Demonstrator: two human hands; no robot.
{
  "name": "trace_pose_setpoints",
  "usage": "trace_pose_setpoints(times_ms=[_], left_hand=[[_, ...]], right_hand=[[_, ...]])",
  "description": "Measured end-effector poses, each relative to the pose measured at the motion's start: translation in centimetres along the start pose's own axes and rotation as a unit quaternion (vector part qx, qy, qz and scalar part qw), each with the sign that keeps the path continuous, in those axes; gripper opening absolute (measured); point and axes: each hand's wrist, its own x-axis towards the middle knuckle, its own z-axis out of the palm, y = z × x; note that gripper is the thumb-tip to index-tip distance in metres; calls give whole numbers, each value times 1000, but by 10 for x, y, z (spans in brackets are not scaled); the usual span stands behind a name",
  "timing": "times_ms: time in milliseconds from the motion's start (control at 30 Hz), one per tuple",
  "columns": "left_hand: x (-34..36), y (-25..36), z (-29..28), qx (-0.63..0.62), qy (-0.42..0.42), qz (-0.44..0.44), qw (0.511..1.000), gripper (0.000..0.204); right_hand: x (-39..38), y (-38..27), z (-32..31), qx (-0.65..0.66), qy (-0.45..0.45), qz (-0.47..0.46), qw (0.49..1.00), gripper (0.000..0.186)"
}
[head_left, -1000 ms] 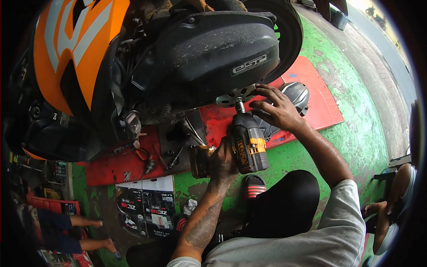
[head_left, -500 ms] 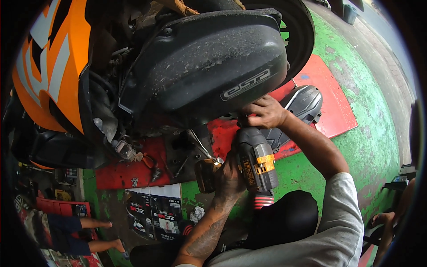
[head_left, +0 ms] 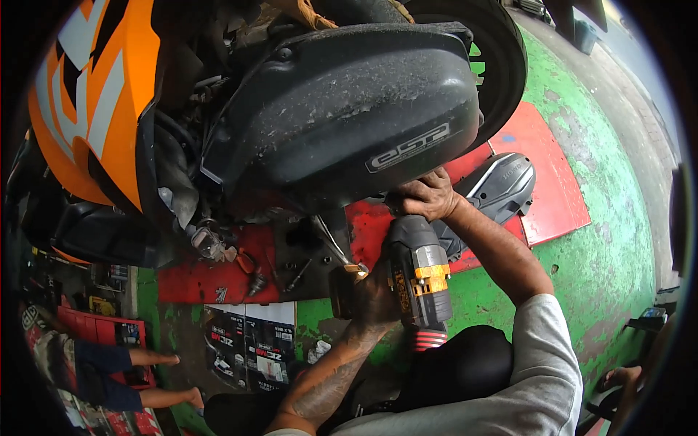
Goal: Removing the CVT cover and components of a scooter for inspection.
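My left hand [head_left: 374,298] grips the handle of a black and yellow cordless impact wrench [head_left: 416,265], held nose-up beneath a dusty black scooter engine housing [head_left: 334,123]. My right hand [head_left: 427,195] has its fingers curled at the wrench's nose, tucked against the housing's lower edge; what they hold is hidden, as is the socket. Behind my right arm a detached grey-black casing cover [head_left: 502,182] lies on a red board [head_left: 556,221]. Loose tools [head_left: 298,272] and pliers with orange grips [head_left: 246,260] lie left of the wrench.
An orange and grey body panel [head_left: 98,109] and rear wheel [head_left: 509,73] flank the housing. Cardboard [head_left: 247,341] lies on the green floor [head_left: 603,240]. Another person's legs [head_left: 138,374] are at lower left, another person's foot [head_left: 618,378] at the right edge, a bucket [head_left: 585,36] farther back.
My right hand's fingers went from stretched out on a perforated metal plate to curled under the housing, and the socket and plate became hidden. The whole view has shifted slightly.
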Motion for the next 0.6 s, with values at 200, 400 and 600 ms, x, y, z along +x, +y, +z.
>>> trace_pose_setpoints(times_ms=[200, 400, 600], left_hand=[[-11, 8, 11, 4, 75, 65, 995, 65], [-63, -31, 32, -237, 44, -65, 968, 60], [-101, -6, -22, -898, -103, -286, 319, 65]], right_hand=[[4, -10, -23, 23, -55, 30, 998, 23], [37, -50, -49, 97, -160, -10, 982, 27], [71, -90, -23, 309, -328, 12, 893, 21]])
